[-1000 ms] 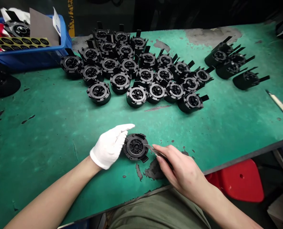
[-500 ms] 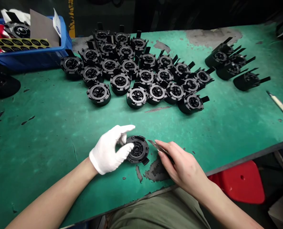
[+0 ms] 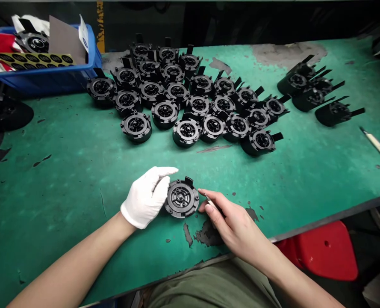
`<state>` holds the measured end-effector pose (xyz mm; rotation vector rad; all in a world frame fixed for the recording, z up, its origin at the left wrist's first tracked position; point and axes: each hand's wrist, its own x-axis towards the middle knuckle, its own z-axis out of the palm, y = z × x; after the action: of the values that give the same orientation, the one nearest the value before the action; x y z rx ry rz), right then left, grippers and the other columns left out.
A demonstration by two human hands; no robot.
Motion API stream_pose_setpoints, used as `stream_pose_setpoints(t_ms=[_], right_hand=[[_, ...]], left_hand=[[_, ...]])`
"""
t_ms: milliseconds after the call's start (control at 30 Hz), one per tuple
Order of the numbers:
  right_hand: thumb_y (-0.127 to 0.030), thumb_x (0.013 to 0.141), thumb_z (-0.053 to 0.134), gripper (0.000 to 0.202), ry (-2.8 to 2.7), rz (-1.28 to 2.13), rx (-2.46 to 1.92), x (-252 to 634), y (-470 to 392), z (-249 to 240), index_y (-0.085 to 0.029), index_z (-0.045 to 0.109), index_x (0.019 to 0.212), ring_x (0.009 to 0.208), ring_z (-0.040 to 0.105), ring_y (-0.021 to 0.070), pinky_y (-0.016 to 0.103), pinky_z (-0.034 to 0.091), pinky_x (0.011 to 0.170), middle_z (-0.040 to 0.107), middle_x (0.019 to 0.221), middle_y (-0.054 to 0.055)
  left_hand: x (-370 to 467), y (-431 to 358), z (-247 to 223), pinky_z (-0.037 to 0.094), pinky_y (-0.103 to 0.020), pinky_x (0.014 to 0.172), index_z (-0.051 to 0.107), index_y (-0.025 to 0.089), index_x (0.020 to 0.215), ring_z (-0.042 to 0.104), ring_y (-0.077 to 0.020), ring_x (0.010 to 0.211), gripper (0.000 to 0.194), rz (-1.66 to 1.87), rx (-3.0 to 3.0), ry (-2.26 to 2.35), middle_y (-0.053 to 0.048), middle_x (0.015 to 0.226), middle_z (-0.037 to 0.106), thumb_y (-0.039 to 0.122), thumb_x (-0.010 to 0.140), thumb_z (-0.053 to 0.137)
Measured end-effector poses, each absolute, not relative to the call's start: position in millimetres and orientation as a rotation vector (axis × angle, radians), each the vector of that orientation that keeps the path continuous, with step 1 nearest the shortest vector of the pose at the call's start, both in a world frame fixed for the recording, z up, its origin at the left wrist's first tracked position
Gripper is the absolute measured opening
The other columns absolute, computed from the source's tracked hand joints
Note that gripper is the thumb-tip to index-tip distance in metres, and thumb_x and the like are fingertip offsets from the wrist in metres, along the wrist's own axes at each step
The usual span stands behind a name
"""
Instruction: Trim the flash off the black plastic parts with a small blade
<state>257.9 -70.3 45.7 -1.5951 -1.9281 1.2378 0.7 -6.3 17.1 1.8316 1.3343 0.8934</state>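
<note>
A round black plastic part point(image 3: 181, 198) is in front of me over the green table, its ribbed face up and a tab at its upper edge. My left hand point(image 3: 146, 197), in a white glove, grips its left side, with the index finger stretched out above. Bare, my right hand point(image 3: 230, 216) is closed around a slim tool with a small metal blade point(image 3: 209, 199). The fingertips of that hand are at the part's right edge. Most of the tool's handle is hidden by the fingers.
Many similar black parts point(image 3: 187, 130) stand grouped across the table point(image 3: 81, 171). More black parts point(image 3: 334, 112) are at the right, near a pale pen-like tool point(image 3: 378, 146). A blue bin point(image 3: 48, 81) stands back left, a red stool point(image 3: 327, 250) beyond the front edge.
The black part has turned, its tab going from lower right to the top. My right fingers have moved closer to its edge, and the blade has tilted. The view has shifted slightly.
</note>
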Motion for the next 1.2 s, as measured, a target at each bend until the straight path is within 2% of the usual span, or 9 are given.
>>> stream_pose_setpoints(t_ms=[200,433,633,733,900,933,1000,1100,1200], right_hand=[[-0.055,0.112,0.041,0.047,-1.528,1.701,-1.632,249.2,-68.5,47.9,-0.029,0.048,0.151,0.07,0.059,0.0124,0.027,0.051,0.067,0.072,0.109,0.003],[-0.063,0.108,0.048,0.055,-1.333,1.838,-1.63,243.0,-70.1,40.7,-0.026,0.048,0.149,0.069,0.054,0.0121,0.027,0.046,0.065,0.066,0.097,0.001],[-0.061,0.107,0.051,0.053,-1.382,1.789,-1.66,241.7,-74.2,39.1,-0.03,0.047,0.15,0.071,0.057,0.0133,0.028,0.05,0.068,0.06,0.093,-0.001],[-0.059,0.107,0.053,0.056,-1.354,1.777,-1.632,242.5,-76.9,33.5,-0.031,0.045,0.154,0.079,0.061,0.0161,0.031,0.054,0.072,0.065,0.106,0.003],[-0.053,0.103,0.063,0.058,-1.298,1.66,-1.526,240.4,-78.3,26.3,-0.031,0.048,0.154,0.118,0.061,0.023,0.038,0.051,0.105,0.063,0.132,0.008],[-0.052,0.102,0.066,0.057,-1.248,1.662,-1.51,238.8,-77.1,26.8,-0.03,0.05,0.152,0.118,0.061,0.0227,0.037,0.052,0.103,0.063,0.13,0.008],[-0.052,0.097,0.073,0.058,-1.076,1.696,-1.489,234.7,-73.2,29.4,-0.029,0.055,0.147,0.099,0.063,0.0186,0.029,0.056,0.081,0.065,0.117,0.006],[-0.05,0.088,0.084,0.064,-0.712,1.773,-1.438,228.6,-64.6,33.9,-0.026,0.059,0.141,0.06,0.041,0.0079,0.018,0.033,0.048,0.052,0.084,-0.003],[-0.046,0.087,0.087,0.055,-0.503,1.861,-1.338,224.6,-56.4,37.3,-0.019,0.065,0.129,0.054,0.021,0.0047,0.016,0.018,0.044,0.035,0.07,-0.009]], left_hand=[[0.1,-5.0,15.3,0.059,-0.031,0.1,0.071,0.017,0.123,0.072,-0.0154,0.093,0.031,0.946,1.804,1.285,-0.005,0.101,0.075,0.025,0.108,0.044],[-3.9,-3.8,10.0,0.061,-0.031,0.09,0.067,0.015,0.129,0.07,-0.0155,0.082,0.034,0.971,1.837,1.166,-0.005,0.096,0.074,0.025,0.109,0.041],[-3.6,-4.3,8.9,0.059,-0.025,0.081,0.066,0.016,0.13,0.066,-0.0104,0.075,0.032,1.018,1.76,1.13,-0.006,0.111,0.074,0.022,0.109,0.043],[-3.5,-5.1,8.3,0.059,-0.025,0.085,0.067,0.016,0.13,0.067,-0.0099,0.078,0.031,1.017,1.75,1.153,-0.006,0.114,0.074,0.021,0.109,0.044],[-3.6,-5.8,6.8,0.06,-0.029,0.092,0.068,0.017,0.129,0.07,-0.0125,0.085,0.032,0.993,1.737,1.182,-0.006,0.112,0.074,0.023,0.11,0.043],[-3.4,-5.5,6.6,0.06,-0.03,0.093,0.068,0.017,0.128,0.07,-0.0133,0.087,0.032,0.993,1.735,1.184,-0.006,0.111,0.074,0.023,0.109,0.043],[-2.7,-5.0,6.3,0.06,-0.03,0.094,0.068,0.018,0.128,0.071,-0.0144,0.091,0.032,0.997,1.739,1.188,-0.006,0.111,0.075,0.022,0.109,0.043],[-0.6,-5.0,6.1,0.06,-0.031,0.093,0.068,0.018,0.128,0.071,-0.0149,0.088,0.031,0.993,1.772,1.204,-0.005,0.106,0.075,0.022,0.109,0.043],[1.8,-5.7,6.6,0.059,-0.032,0.088,0.068,0.018,0.126,0.069,-0.015,0.08,0.031,0.979,1.779,1.227,-0.004,0.1,0.074,0.024,0.108,0.044]])
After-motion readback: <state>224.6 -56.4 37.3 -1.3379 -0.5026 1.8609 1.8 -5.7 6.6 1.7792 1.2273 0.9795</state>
